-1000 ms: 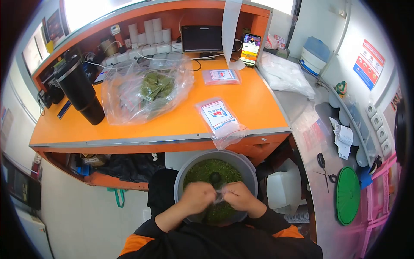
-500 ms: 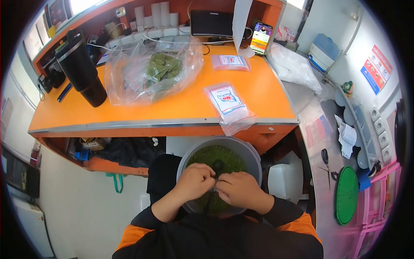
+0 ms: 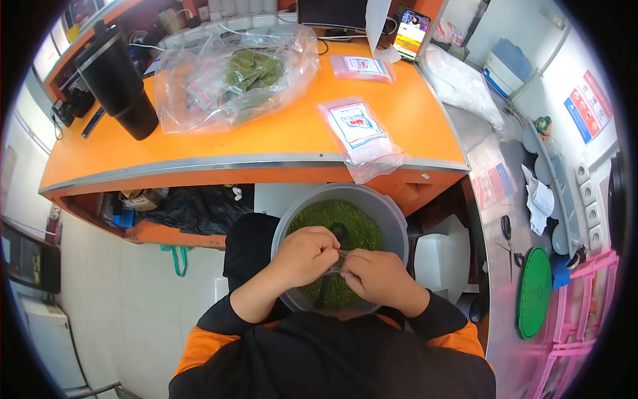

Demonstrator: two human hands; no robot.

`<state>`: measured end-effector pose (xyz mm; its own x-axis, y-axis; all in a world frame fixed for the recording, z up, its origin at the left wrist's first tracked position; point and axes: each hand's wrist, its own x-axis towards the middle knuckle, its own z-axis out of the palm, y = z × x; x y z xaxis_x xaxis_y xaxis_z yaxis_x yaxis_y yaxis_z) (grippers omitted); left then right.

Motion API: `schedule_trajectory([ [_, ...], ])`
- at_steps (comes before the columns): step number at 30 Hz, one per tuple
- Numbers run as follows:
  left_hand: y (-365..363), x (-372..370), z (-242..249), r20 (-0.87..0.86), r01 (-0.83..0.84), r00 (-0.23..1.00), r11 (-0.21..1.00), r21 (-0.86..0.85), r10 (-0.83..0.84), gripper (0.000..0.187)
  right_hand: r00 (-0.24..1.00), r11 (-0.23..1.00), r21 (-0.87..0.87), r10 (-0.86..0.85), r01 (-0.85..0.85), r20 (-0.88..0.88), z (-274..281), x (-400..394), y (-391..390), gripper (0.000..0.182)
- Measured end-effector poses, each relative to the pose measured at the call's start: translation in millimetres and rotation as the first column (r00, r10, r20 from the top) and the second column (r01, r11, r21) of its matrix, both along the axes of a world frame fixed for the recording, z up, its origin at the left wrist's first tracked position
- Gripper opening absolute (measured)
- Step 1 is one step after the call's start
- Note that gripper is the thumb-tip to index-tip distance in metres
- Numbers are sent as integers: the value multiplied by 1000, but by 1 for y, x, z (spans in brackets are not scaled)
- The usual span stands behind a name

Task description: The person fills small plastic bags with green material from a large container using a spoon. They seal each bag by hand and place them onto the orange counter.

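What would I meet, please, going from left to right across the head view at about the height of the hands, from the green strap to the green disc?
Green strap → left hand → clear plastic → right hand → white container → green disc.

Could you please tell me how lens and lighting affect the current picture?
In the head view, fisheye distortion bows the orange desk and the corners go black; also there, glare streaks the clear bag, and the left hand and right hand look fairly sharp.

Clear plastic (image 3: 341,261) above green shreds (image 3: 362,231)
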<state>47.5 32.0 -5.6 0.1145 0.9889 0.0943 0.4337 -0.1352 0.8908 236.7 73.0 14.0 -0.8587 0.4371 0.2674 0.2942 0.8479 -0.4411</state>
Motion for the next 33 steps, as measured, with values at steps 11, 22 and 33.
schedule_trajectory([
  [11,17,-2,26,-75,562,797,782,-270,-599,48,950,972,-164,203,-167,237,24,8,-7,18],
  [22,-24,-50,25,568,194,798,978,75,-202,76,915,934,-338,35,113,402,-27,-19,-12,43],
  [33,-35,-45,23,697,-67,717,992,110,-29,83,804,936,8,-308,353,509,-47,-14,25,25],
])
